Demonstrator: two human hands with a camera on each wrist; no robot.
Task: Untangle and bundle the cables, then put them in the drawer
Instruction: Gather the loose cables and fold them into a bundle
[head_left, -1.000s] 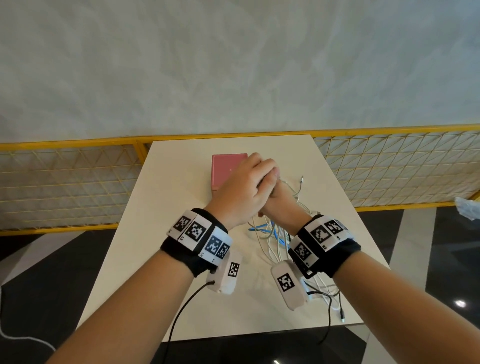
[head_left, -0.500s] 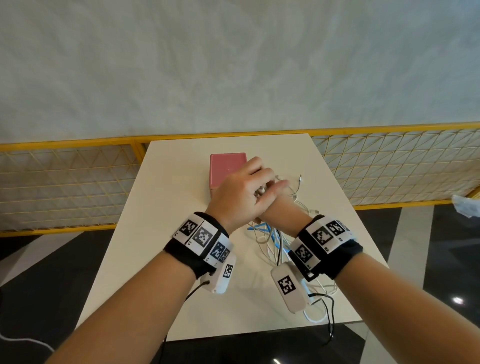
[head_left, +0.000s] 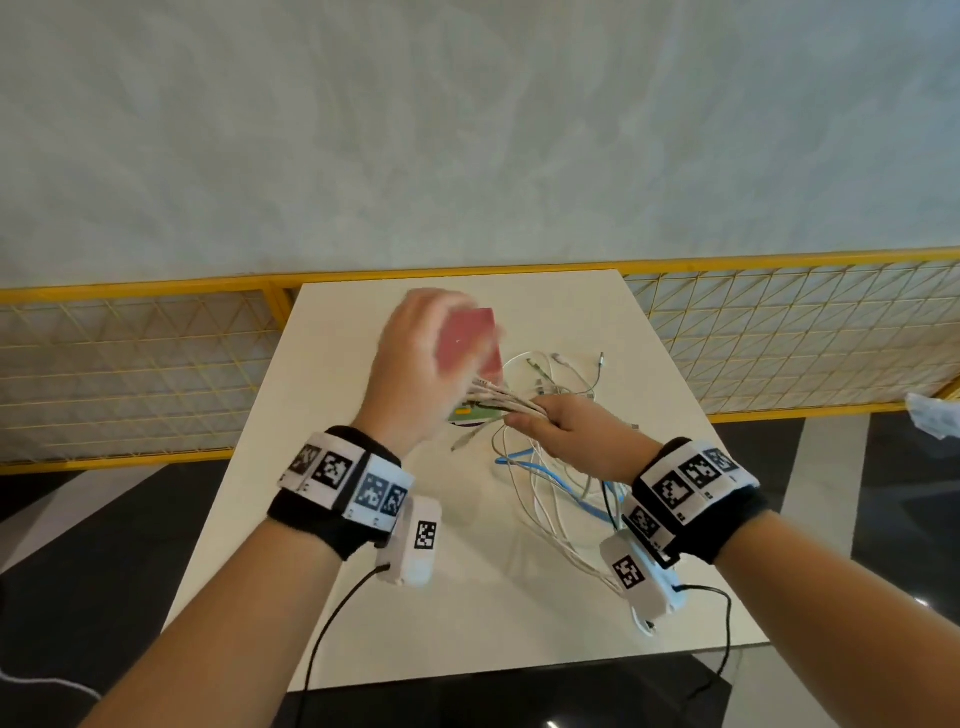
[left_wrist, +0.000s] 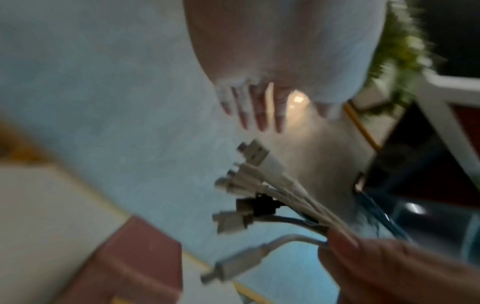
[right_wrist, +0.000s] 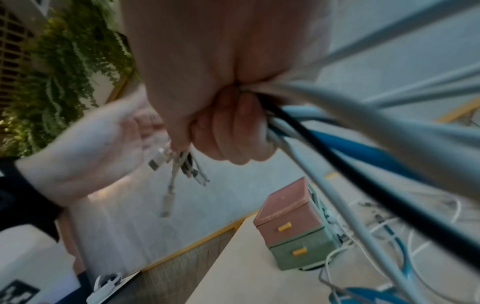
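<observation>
My right hand (head_left: 543, 418) grips a bunch of white, blue and black cables (head_left: 550, 493) just behind their plugs (head_left: 488, 397), which stick out to the left. The rest trails down in a loose tangle on the cream table (head_left: 363, 519). In the right wrist view the fist (right_wrist: 223, 127) is closed round the cables (right_wrist: 350, 148). My left hand (head_left: 415, 358) is blurred and hovers, fingers straight (left_wrist: 259, 111), empty, just left of the plugs (left_wrist: 249, 185). Behind it stands the small drawer box (right_wrist: 291, 222), pink drawer above green, both shut.
Loose cable ends (head_left: 566, 374) lie on the table to the right of the box. A yellow mesh railing (head_left: 130, 374) runs behind the table and a pale wall rises beyond it. Dark floor surrounds the table's near edge (head_left: 519, 670).
Both hands were clasped together over the cables. My left hand has let go and swung away to the left, open, while my right hand keeps the bunch.
</observation>
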